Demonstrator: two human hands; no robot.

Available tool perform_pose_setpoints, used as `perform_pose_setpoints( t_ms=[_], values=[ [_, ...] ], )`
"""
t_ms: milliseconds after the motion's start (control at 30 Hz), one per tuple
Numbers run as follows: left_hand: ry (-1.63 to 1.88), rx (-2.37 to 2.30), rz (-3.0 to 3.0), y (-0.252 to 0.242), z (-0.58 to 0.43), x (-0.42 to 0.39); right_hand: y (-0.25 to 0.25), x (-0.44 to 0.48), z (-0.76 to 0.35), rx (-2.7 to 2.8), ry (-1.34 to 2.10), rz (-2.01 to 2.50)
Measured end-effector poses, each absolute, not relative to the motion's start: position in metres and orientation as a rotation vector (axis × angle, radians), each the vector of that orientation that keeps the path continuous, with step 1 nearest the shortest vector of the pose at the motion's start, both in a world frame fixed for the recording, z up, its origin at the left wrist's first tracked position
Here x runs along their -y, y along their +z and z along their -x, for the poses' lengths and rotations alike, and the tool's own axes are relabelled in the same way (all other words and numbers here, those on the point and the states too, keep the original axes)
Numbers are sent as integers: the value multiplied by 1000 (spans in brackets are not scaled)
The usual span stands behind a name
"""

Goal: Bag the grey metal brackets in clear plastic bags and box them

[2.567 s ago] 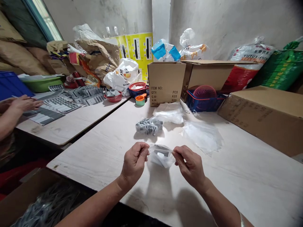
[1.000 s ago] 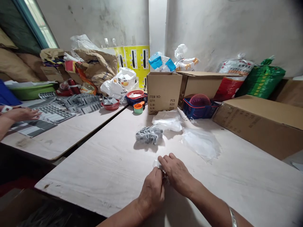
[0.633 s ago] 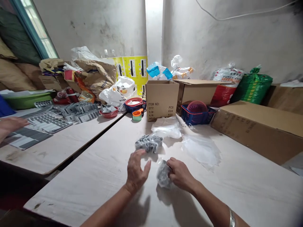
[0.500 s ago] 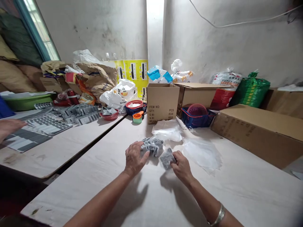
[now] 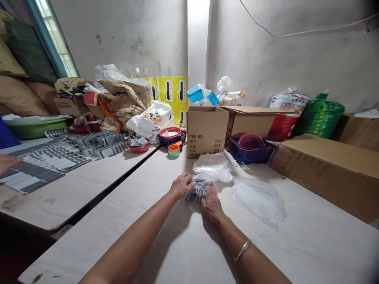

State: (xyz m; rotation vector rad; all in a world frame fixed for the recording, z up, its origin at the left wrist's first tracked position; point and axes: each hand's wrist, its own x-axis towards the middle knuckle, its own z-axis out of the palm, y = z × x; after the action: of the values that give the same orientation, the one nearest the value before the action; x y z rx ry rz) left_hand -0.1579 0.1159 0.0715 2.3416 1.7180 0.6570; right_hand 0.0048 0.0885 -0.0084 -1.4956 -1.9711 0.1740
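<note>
Grey parts in clear plastic bags [image 5: 199, 190] lie bunched on the pale table, between my two hands. My left hand [image 5: 181, 186] grips the left side of the bunch, thumb on top. From the right, my right hand [image 5: 212, 205] has its fingers closed on the near right side. Just behind lies a stack of clear plastic bags [image 5: 212, 167], and more flat clear bags [image 5: 260, 201] are spread to the right.
An upright cardboard box [image 5: 207, 132] stands behind the bags, with an orange and green tape roll [image 5: 174, 150] at its left and a blue basket [image 5: 250, 152] at its right. A long carton [image 5: 328, 169] lies far right. Another person's hand [image 5: 8, 162] is at the left edge.
My right hand has moved the small bag left against the bunched bags. My left hand has shifted right and closed in on them. The view has shifted slightly.
</note>
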Motion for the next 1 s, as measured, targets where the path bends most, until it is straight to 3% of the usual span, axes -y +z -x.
perform_pose_setpoints(
  t_ms=[367,667,867,1000],
  values=[
    [663,-1724,-2367,65,156,-117,-3,-88,5,2138,252,1509],
    [553,-1826,-2362,66,155,-105,2,-77,-26,2020,522,1197],
    [563,-1875,-2465,77,153,-96,17,-57,-75,2066,188,1373],
    [954,-1730,-2667,80,130,-68,24,-46,-118,2045,-16,1612]
  ],
)
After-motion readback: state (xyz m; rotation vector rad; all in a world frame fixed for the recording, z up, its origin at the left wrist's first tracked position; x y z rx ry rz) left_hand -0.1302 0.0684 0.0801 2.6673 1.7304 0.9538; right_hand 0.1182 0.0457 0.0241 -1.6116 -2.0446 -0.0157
